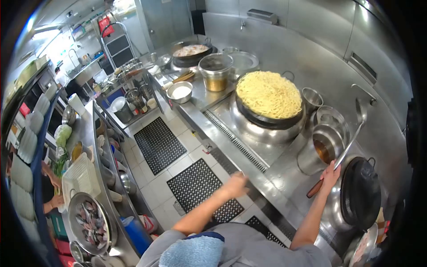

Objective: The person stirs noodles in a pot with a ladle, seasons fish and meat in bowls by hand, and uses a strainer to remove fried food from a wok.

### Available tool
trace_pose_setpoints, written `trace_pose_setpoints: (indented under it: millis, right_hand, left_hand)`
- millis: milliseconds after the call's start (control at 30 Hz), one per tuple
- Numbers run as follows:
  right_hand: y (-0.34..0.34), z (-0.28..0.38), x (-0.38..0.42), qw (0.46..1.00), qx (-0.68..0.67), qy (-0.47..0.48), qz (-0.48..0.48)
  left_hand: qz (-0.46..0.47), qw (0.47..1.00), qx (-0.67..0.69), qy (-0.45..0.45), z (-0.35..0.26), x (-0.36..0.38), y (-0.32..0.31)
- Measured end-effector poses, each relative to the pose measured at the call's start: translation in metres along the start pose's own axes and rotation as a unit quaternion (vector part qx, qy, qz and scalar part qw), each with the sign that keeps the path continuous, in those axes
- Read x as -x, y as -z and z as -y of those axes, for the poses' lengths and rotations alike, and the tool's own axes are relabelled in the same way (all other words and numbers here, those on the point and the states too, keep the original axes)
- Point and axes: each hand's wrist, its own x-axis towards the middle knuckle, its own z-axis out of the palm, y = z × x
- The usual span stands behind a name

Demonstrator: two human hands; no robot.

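My right hand [330, 176] is wrapped around the handle of a long metal ladle [351, 145] with a wooden grip end. The ladle's bowl points up toward the back wall, beside a metal pot [307, 156] with brown liquid inside. My left hand [235, 185] hangs over the counter's front edge, smeared by motion, so its fingers are not clear. Farther back on the range, a wok [262, 120] is heaped with yellow noodles [269, 94]. A black wok [362, 196] sits on the burner right of my right hand.
A pot of yellowish liquid [215, 73] and a bowl of white contents [180, 92] stand farther along the counter. At left, a colander [111, 222] of fish pieces rests on a shelf unit, near another person's hands [54, 202]. Black perforated mats [160, 144] lie on the tiles.
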Motion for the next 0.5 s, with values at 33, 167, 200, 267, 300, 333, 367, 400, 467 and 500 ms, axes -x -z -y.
trace_pose_setpoints:
  millis: [33, 167, 200, 267, 300, 333, 367, 400, 467, 500]
  right_hand:
    - [-0.014, 0.012, 0.015, 0.998, -0.056, -0.029, 0.021]
    - [-0.078, 0.035, 0.017, 0.989, -0.121, -0.078, 0.019]
    - [-0.091, 0.040, 0.013, 0.994, -0.095, -0.056, 0.019]
    - [-0.109, 0.024, -0.012, 0.995, -0.024, -0.019, 0.094]
    - [-0.126, 0.031, -0.015, 0.988, -0.045, -0.047, 0.141]
    - [-0.146, 0.039, -0.016, 0.979, -0.103, -0.090, 0.151]
    - [-0.159, 0.049, -0.014, 0.961, -0.171, -0.154, 0.153]
    - [-0.172, 0.049, -0.015, 0.951, -0.216, -0.168, 0.144]
    - [-0.194, 0.033, -0.006, 0.985, -0.018, -0.095, 0.144]
    - [-0.205, 0.017, -0.001, 0.989, 0.017, -0.072, 0.124]
  left_hand:
    - [-0.012, 0.997, 0.026, 0.077, 0.031, 0.028, 0.018]
    - [0.026, 0.990, 0.042, 0.135, 0.117, 0.082, 0.050]
    - [0.041, 0.990, 0.056, 0.124, 0.134, 0.084, 0.050]
    - [0.057, 0.978, 0.128, 0.155, 0.138, 0.077, 0.070]
    - [0.056, 0.979, 0.111, 0.164, 0.137, 0.072, 0.080]
    - [0.050, 0.983, 0.105, 0.141, 0.150, 0.067, 0.082]
    - [0.041, 0.987, 0.098, 0.121, 0.166, 0.066, 0.082]
    - [0.030, 0.990, 0.088, 0.105, 0.184, 0.068, 0.085]
    - [0.033, 0.967, 0.184, 0.173, 0.218, 0.073, 0.096]
    - [0.013, 0.964, 0.183, 0.190, 0.238, 0.079, 0.103]
